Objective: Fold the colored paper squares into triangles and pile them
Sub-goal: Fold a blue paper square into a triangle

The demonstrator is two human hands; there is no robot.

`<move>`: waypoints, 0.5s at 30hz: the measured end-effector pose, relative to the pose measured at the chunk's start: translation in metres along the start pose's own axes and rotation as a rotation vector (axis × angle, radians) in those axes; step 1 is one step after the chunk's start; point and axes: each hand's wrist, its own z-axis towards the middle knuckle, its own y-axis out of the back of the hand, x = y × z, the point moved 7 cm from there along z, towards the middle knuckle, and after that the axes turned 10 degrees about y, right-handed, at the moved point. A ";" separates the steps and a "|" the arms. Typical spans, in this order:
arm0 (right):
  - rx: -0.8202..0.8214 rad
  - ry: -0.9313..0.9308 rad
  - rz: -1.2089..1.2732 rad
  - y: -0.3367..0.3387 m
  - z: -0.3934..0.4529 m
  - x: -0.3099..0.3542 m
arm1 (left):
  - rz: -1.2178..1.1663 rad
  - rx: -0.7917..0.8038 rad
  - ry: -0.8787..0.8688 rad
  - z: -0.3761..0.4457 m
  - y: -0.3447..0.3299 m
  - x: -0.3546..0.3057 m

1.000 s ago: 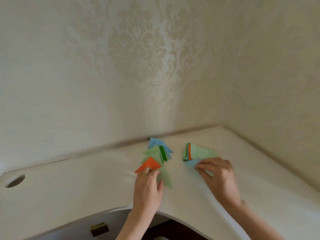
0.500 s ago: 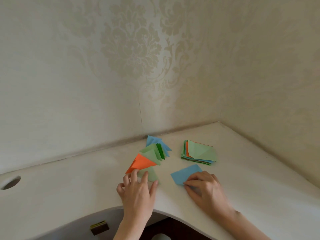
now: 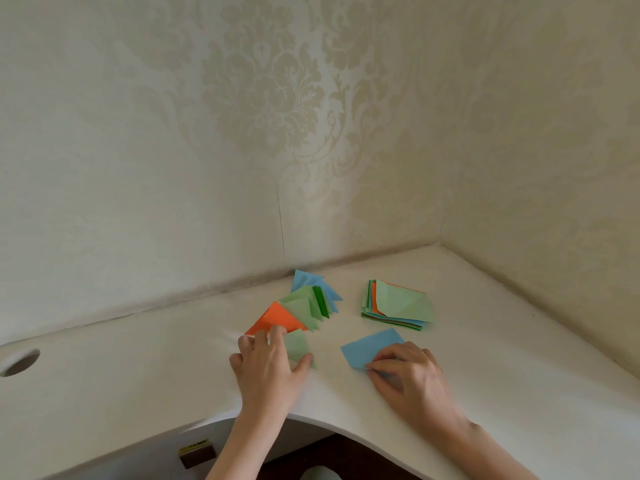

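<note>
A: which step is this?

B: Fresh light-blue paper square (image 3: pixel 372 348) lies flat on the white desk (image 3: pixel 138 382). Right hand (image 3: pixel 408 379) pinches its near corner; left hand (image 3: pixel 268 370), fingers relaxed, rests on the folded triangles (image 3: pixel 298 313).

A: next?

B: Probably a corner-to-corner fold.

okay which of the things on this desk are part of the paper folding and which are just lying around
Part of the job: blue square under the right hand; stack of unfolded squares; pile of folded triangles, touched by the left hand.

Lying about: desk cable hole; small dark box below the desk edge.
</note>
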 end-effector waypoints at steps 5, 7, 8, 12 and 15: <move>-0.006 0.000 0.004 -0.001 -0.001 -0.001 | 0.008 0.100 0.030 0.009 0.000 0.006; -0.004 0.004 0.003 -0.001 -0.001 -0.001 | -0.083 0.054 0.035 0.009 0.005 0.010; -0.003 0.006 0.001 -0.001 0.000 0.000 | -0.129 0.018 0.047 0.010 0.008 0.014; -0.010 0.010 -0.004 -0.001 -0.001 0.000 | -0.204 -0.055 0.122 0.022 0.013 0.033; -0.017 0.017 -0.009 -0.001 -0.001 0.000 | -0.215 -0.061 0.121 0.035 0.012 0.036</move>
